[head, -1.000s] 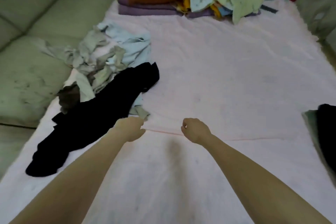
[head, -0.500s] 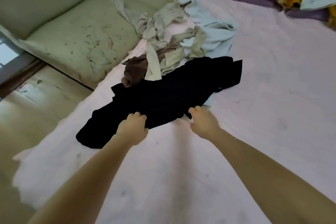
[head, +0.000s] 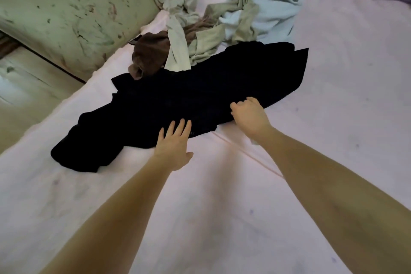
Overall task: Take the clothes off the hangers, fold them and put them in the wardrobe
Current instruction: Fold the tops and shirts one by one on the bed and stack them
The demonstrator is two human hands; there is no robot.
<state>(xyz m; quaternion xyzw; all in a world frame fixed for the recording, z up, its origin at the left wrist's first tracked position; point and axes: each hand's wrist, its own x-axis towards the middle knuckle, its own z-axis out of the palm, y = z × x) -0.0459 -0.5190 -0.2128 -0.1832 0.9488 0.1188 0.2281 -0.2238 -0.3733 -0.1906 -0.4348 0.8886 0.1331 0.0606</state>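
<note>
where heaped: grey clothes (head: 195, 29) overlapping black garment (head: 200, 95)

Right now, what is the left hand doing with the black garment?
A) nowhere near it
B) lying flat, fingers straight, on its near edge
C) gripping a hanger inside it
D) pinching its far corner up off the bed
B: the left hand lies with straight, spread fingers on the near edge of the black garment, which is on the pink sheet; no hanger shows.

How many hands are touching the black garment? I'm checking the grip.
2: the left hand rests flat on the black garment at its near edge; the right hand pinches the edge beside it.
</note>
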